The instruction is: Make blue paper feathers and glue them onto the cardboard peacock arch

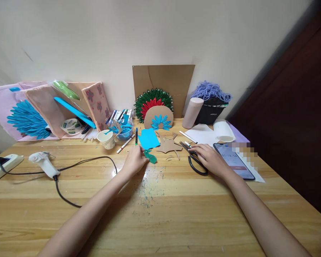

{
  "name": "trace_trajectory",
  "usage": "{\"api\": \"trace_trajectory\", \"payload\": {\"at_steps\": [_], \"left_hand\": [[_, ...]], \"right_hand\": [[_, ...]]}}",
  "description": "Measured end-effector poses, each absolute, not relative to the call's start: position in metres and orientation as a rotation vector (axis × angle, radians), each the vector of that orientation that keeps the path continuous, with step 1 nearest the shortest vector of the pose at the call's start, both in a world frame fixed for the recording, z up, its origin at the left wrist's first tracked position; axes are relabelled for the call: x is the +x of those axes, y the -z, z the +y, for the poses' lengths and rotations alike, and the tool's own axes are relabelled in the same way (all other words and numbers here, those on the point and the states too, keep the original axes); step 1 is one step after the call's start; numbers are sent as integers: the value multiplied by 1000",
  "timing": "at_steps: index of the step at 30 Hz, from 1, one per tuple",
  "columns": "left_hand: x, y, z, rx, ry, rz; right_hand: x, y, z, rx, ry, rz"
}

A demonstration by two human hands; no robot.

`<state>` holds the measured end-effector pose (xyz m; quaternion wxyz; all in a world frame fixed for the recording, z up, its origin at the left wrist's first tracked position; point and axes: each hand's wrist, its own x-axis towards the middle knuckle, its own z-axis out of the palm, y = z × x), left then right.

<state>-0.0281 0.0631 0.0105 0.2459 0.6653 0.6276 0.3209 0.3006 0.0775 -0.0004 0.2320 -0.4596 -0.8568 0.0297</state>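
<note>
Your left hand [133, 161] pinches the green cutout [152, 157], outline formed, just nearer you than the blue sheet [149, 139]. Right hand [210, 157] is curled at the scissors [200, 173]; can't tell its grip. Petals sit on the cardboard disc [149, 115]; cutout's unattached.

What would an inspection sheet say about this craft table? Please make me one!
Surface: wooden table, sprinkled with small dark specks in the middle.
Job's things: green cutout; black scissors.
Clutter: blue sheet, brown cardboard scraps, paper cup, phone.
Left grip: fingers hold the green cutout.
Right grip: at the scissors' handles; can't tell if it grasps them.
Cables: black cord from the white glue gun crosses the left side; power strip at the far left.
Surroundings: pale wall behind; other people, nothing seen.
</note>
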Motion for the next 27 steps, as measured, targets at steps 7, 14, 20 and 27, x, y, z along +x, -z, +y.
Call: {"api": "trace_trajectory", "payload": {"at_steps": [7, 14, 20, 27], "left_hand": [[-29, -3, 71, 1567, -1001, 1508], [-30, -24, 68, 1545, -1056, 1487], [-39, -30, 54, 1314, -1009, 1366], [-63, -19, 22, 1162, -944, 1274]], "right_hand": [[302, 3, 79, -1270, -156, -2348], [303, 11, 81, -1267, -242, -2326], [297, 21, 92, -1307, -220, -2217], [281, 18, 89, -1347, -51, -2159]]}}
